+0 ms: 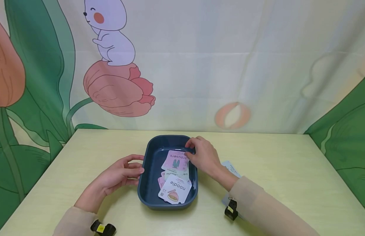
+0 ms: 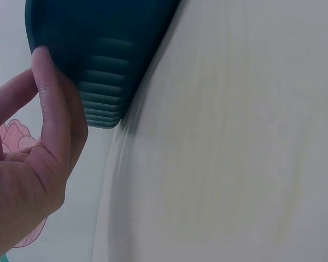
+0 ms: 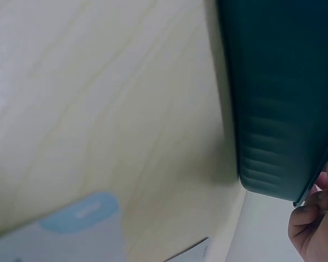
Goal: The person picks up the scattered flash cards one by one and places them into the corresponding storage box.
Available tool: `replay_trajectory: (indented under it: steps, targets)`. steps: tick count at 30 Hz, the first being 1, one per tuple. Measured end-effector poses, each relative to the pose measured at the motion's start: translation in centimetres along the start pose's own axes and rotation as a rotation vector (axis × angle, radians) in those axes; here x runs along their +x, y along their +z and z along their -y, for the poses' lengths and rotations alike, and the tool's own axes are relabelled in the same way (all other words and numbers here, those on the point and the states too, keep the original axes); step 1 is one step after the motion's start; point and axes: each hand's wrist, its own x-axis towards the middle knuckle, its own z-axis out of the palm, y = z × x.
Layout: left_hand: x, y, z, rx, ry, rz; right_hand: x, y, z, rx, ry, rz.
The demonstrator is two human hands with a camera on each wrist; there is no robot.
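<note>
A dark blue rectangular tray (image 1: 167, 207) stands on the table, with several word cards overlapping inside it. A white "noodle" card (image 1: 176, 187) lies nearest; a pink "trousers" card (image 1: 174, 161) lies farther back, both printed upside down in the head view. Between them a pale green card (image 1: 182, 174) is partly covered. My left hand (image 1: 121, 173) rests its fingertips against the tray's left rim, fingers loosely bent. Over the far right rim reaches my right hand (image 1: 202, 154), thumb by the "trousers" card's corner and index finger apart from the thumb.
Pale blue cards (image 1: 229, 167) lie on the table right of the tray, partly hidden under my right forearm. The light wooden table (image 1: 105, 141) ends at the back against a printed curtain (image 1: 185, 82).
</note>
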Motion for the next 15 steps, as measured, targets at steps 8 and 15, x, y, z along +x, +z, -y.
replay_trajectory:
  steps: [8,15]
  targets:
    - [0.1,0.0,0.1,-0.003,0.009,0.01,-0.2,-0.4,-0.6,0.115,-0.016,-0.075]
    - [0.1,0.0,0.0,-0.003,0.008,0.011,-0.6,-1.2,-1.4,0.168,-0.003,-0.101]
